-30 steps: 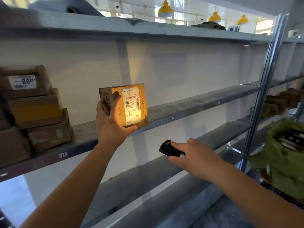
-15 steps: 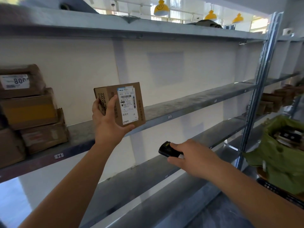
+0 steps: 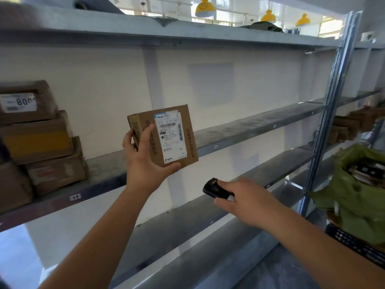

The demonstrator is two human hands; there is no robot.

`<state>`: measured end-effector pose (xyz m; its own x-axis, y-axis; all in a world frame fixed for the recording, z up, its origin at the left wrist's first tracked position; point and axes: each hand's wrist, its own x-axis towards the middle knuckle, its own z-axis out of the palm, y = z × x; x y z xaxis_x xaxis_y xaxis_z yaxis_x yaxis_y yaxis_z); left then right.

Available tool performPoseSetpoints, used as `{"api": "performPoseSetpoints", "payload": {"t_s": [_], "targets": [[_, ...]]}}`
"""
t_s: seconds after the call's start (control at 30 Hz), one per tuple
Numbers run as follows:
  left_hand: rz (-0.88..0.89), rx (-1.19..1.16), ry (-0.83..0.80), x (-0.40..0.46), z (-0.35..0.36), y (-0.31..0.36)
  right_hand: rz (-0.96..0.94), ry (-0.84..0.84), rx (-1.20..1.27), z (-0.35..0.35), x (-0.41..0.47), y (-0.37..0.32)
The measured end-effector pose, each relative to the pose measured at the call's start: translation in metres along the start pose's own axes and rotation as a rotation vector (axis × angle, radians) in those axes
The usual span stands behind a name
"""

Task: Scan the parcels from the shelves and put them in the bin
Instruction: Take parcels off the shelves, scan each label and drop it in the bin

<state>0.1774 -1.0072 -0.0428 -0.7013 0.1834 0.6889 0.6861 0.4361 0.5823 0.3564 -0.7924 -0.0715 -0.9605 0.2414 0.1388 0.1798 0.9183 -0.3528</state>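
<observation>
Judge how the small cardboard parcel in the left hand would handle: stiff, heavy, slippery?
The parcel probably stays stiff: its edges look square under the left hand. It seems light, since one hand holds it raised. Its plain cardboard likely grips well, though its label may be slicker.

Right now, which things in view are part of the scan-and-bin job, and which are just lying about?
In the job:
- left hand gripping the parcel
- right hand holding the scanner
- green-lined bin
- stacked parcels on the shelf

Just there:
- yellow lamps
- dark bundle on the top shelf
</observation>
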Motion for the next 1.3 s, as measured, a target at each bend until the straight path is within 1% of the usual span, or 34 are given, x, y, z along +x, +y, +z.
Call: {"api": "performPoseSetpoints", "payload": {"t_s": [0.1,0.33,0.57,0.8,0.9,1.03,1.13,1.3], "targets": [[-0.009,-0.022,-0.04,-0.017,0.008,0.006,0.002,0.004,0.036,0.001,-0.003,0.005],[-0.06,-0.079,-0.161,-0.055,0.045,0.007,0.091,0.006,0.11,0.013,-0.026,0.031],[-0.108,-0.186,-0.361,-0.112,0.095,0.008,0.312,0.003,0.228,0.05,-0.065,0.089],[-0.212,-0.275,-0.67,-0.164,0.156,0.012,0.598,0.007,0.264,0.087,-0.112,0.161],[-0.224,-0.277,-0.812,-0.176,0.194,0.018,0.685,0.0,0.252,0.093,-0.127,0.187],[-0.227,-0.29,-0.948,-0.183,0.253,0.034,0.781,0.001,0.299,0.097,-0.136,0.23],[-0.217,-0.336,-1.039,-0.181,0.303,0.054,0.877,0.017,0.335,0.094,-0.138,0.273],[-0.204,-0.405,-1.189,-0.171,0.404,0.096,0.974,0.03,0.373,0.066,-0.138,0.356]]}}
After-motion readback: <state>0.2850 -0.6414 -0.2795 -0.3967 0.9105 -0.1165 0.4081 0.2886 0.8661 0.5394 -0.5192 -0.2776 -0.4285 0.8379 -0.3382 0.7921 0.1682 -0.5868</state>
